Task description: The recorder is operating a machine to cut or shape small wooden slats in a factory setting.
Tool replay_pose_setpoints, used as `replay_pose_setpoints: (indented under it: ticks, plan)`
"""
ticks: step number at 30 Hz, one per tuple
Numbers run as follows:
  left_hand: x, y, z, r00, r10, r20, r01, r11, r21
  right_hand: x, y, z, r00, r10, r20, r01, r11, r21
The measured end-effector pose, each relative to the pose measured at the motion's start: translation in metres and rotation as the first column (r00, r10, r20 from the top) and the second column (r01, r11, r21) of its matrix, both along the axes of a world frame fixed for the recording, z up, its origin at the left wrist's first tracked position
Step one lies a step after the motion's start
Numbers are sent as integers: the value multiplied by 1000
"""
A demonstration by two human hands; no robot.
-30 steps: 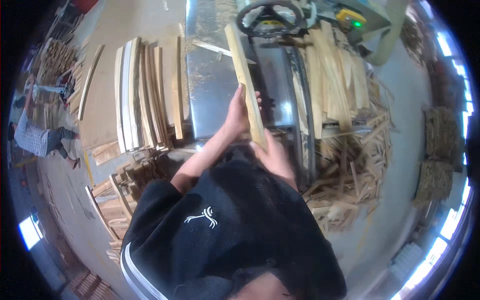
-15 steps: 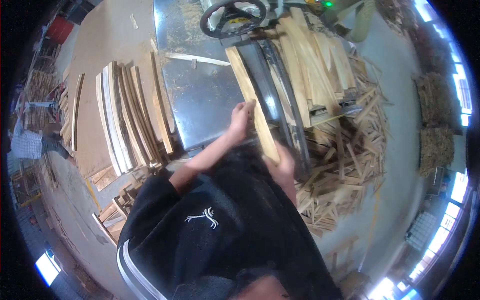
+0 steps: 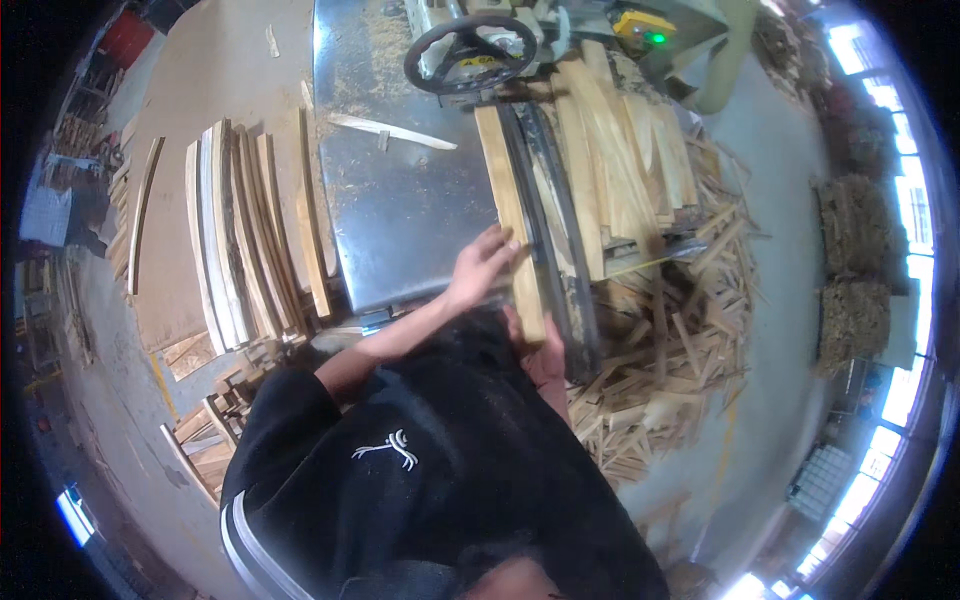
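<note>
Two bare hands are seen on one long wooden board [image 3: 512, 215], which lies flat along the right edge of the steel machine table [image 3: 400, 200], its far end reaching toward the black handwheel [image 3: 470, 52] at the table's far edge. The left hand [image 3: 482, 265] is laid open on the board's near half — fingers spread, palm down, partly on the steel. The right hand [image 3: 545, 355] is set against the board's near end at the table's near right corner; whether it is closed round the wood cannot be told. A dark rail [image 3: 555, 230] runs just beside the board. Offcut strips [image 3: 660, 330] are heaped beyond the right edge — stacked planks [image 3: 250, 235] stand off the left edge.
</note>
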State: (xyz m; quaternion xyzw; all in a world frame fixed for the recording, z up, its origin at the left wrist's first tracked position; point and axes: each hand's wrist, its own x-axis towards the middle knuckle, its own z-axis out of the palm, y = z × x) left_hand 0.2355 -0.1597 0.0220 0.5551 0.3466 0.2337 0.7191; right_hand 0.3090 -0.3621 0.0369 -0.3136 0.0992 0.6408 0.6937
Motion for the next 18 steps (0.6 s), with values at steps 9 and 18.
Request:
replay_pose_setpoints:
  ticks: [9, 18]
  plan:
    - [48, 21, -3, 969, -38, -244, 186, 762, 620, -11, -11, -76, 527, 475, 704, 110, 784, -611]
    - [53, 118, -26, 978, 92, -185, 74, 680, 730, -2, 125, -42, 612, 207, 763, 284, 843, -456]
